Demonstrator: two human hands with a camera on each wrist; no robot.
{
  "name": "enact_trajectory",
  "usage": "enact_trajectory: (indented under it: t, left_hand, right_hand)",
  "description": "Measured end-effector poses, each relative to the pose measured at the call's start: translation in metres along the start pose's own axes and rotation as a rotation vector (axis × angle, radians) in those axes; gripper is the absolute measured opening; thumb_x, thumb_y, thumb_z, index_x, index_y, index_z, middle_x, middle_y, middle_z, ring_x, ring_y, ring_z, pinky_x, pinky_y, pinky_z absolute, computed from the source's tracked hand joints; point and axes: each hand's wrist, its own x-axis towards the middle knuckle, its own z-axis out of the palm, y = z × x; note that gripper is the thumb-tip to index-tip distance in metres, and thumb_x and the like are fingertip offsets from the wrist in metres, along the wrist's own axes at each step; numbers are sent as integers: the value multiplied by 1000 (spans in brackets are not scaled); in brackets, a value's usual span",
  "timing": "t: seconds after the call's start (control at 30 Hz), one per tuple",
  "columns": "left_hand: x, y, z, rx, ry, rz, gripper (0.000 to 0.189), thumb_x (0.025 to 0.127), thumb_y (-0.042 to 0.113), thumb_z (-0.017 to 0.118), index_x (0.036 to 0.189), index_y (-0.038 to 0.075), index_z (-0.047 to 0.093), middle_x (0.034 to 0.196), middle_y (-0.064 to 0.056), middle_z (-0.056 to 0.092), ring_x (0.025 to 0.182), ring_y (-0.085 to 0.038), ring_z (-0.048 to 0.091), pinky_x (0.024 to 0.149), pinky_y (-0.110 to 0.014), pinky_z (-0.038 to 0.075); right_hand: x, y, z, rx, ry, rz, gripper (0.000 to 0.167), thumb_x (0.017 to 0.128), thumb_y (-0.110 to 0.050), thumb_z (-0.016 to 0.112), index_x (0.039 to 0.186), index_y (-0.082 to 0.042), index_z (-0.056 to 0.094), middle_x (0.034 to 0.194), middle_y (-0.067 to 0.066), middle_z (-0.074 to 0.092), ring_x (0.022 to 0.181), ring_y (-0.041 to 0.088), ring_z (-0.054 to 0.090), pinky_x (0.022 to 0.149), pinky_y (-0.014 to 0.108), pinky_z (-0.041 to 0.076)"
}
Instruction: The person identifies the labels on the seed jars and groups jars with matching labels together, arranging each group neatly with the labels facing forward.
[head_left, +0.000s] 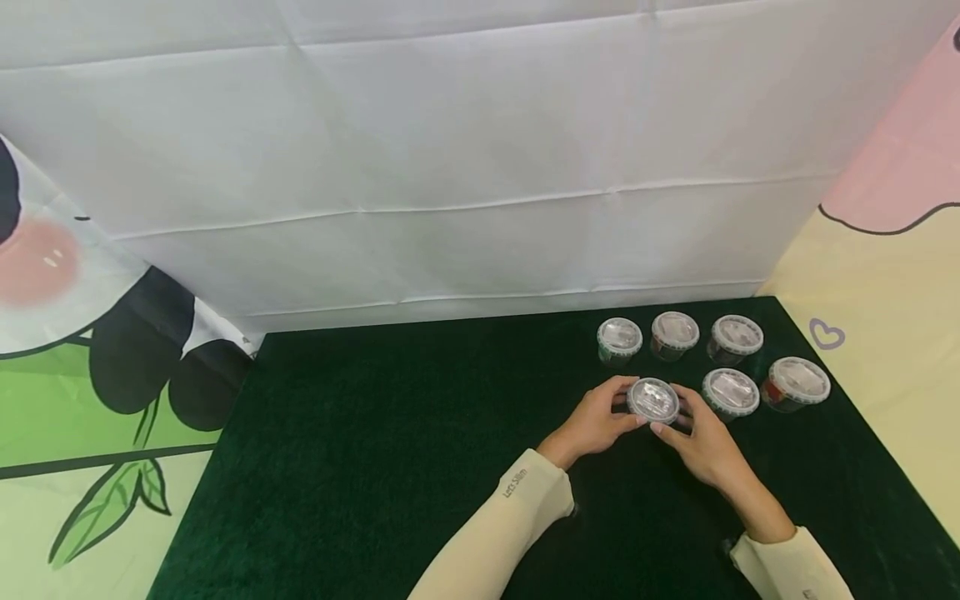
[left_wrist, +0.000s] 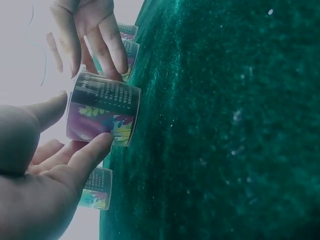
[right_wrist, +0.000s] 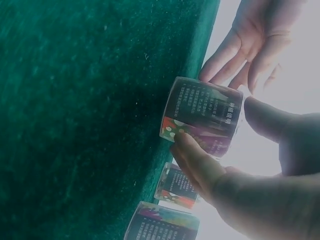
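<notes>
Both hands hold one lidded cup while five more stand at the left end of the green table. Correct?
Wrong end: the head view shows five more cups at the right end of the green table, while the left hand and right hand hold one lidded cup.

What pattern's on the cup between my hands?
Dark and purple label, pale writing, multicoloured petals; clearest in left wrist view.

1. Head: forward and down from well back, toward the far edge of the worktop [head_left: 360, 450].
2. Left wrist: close, low, rolled sideways.
3. Right wrist: equally close, rolled oppositely.
4. Shared by all three: lidded cup [head_left: 653, 400], left hand [head_left: 596, 421], right hand [head_left: 705, 443].
</notes>
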Motion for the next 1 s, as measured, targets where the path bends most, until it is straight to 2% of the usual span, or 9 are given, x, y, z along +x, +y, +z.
enact_trajectory:
  t: [0.2,0.37,0.43,0.5,0.57,0.63,0.7,0.87,1.0]
  left_hand:
    - [-6,-2,-1,25,35,-2,55,102,14,72,153,13,51,149,-4,60,137,-15,58,104,-23,53]
    - [-15,0,-11,42,69,30,55,101,18,74,152,12,53,147,-4,61,133,-16,62,103,-23,54]
    - [-19,2,-17,44,84,53,54,101,18,75,151,11,54,146,-5,62,130,-16,63,101,-23,55]
    - [-23,3,-24,39,98,73,53,101,18,75,149,10,55,145,-6,63,129,-16,64,100,-22,55]
    - [-27,4,-30,26,105,88,52,100,18,75,148,9,56,145,-7,63,128,-18,65,99,-22,56]
    - [-31,5,-36,17,113,94,51,100,18,76,147,8,57,144,-8,63,127,-18,65,99,-23,56]
    - [-36,6,-42,5,120,91,51,99,17,77,146,8,57,144,-8,63,127,-20,66,99,-24,57]
    - [-44,5,-58,-27,117,101,48,100,15,76,144,7,58,142,-9,63,127,-21,66,100,-27,58]
    - [-49,1,-70,-53,87,115,48,103,15,72,148,9,56,141,-10,62,127,-23,66,101,-28,57]
  right_hand:
    - [-2,-2,2,1,9,-25,66,104,-9,68,154,15,32,147,47,44,131,62,52,104,66,50]
    - [-6,-9,5,65,38,-103,63,103,-5,67,153,14,35,148,44,45,132,62,51,105,61,50]
    - [-5,-13,7,108,51,-153,61,104,-3,66,153,14,36,148,42,46,133,61,52,104,51,54]
    - [-4,-17,9,165,49,-194,59,104,-1,65,154,13,36,149,40,45,135,59,51,103,32,56]
    - [-3,-21,11,206,45,-213,59,104,-1,64,155,11,36,151,38,45,137,57,50,99,15,51]
    - [-2,-25,14,242,33,-215,60,105,-2,63,157,10,35,154,36,43,140,55,48,96,5,45]
    - [-1,-29,17,261,21,-210,61,106,-3,63,158,8,34,155,34,42,142,54,47,99,11,48]
    - [3,-40,22,271,-12,-211,60,107,-6,61,159,6,34,155,33,45,142,52,48,109,46,51]
    - [6,-47,22,293,-65,-202,58,110,-9,58,160,5,33,153,33,48,141,49,51,110,49,51]
